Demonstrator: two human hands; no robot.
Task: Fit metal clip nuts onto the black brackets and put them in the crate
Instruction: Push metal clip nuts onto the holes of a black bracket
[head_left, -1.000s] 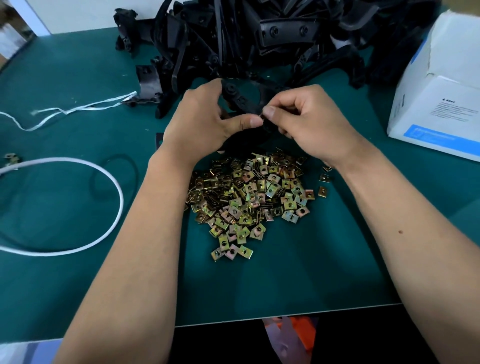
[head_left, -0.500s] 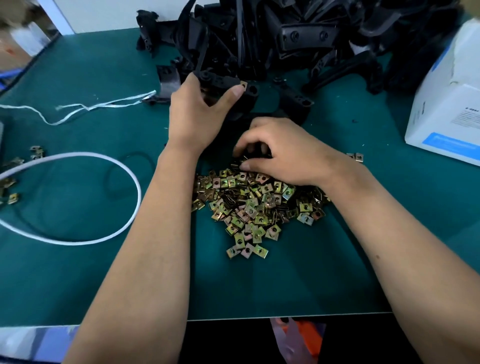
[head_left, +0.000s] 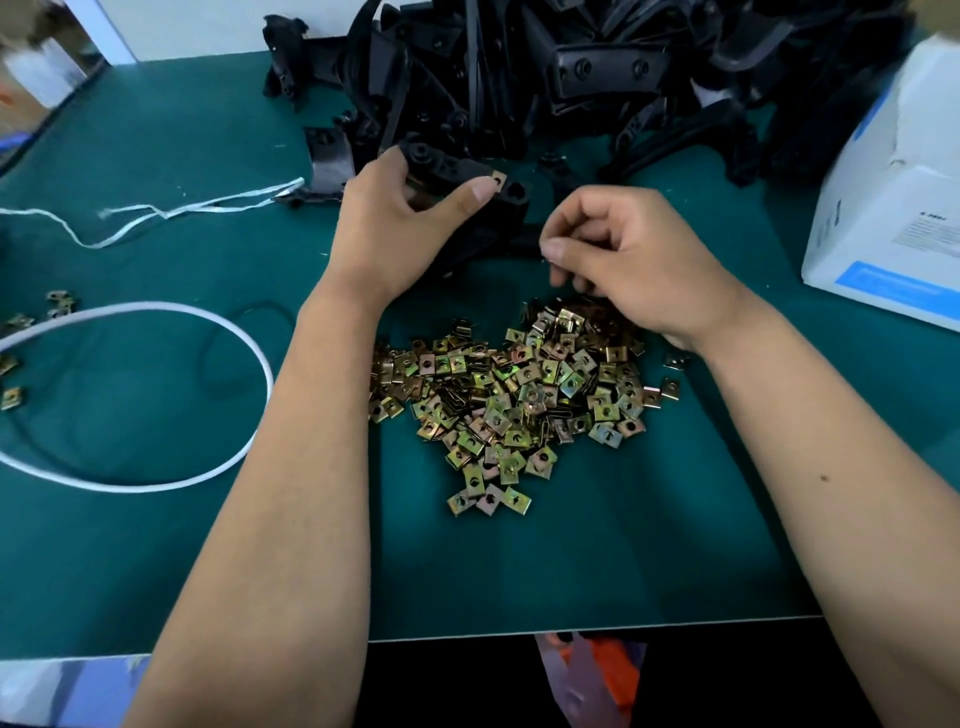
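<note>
Black bracket (head_left: 467, 176) is sitting in the left hand (head_left: 395, 228), grip curled round it just above the counter (head_left: 571, 561), one clip nut (head_left: 498, 178) already showing at its tip. Right hand (head_left: 623, 260) is hovering over the clip nut pile (head_left: 519, 400), fingers curled; can't tell if it's pinching a nut. Risks, as I'm reading it: nut going on skewed or half-seated, or slipping from the pinch back into the pile. Crate isn't in view.

Worktop (head_left: 156, 130) I see: dark green mat cover, pale near edge. Far left: white wall (head_left: 208, 26) with a white post (head_left: 111, 31). Lighting even.
</note>
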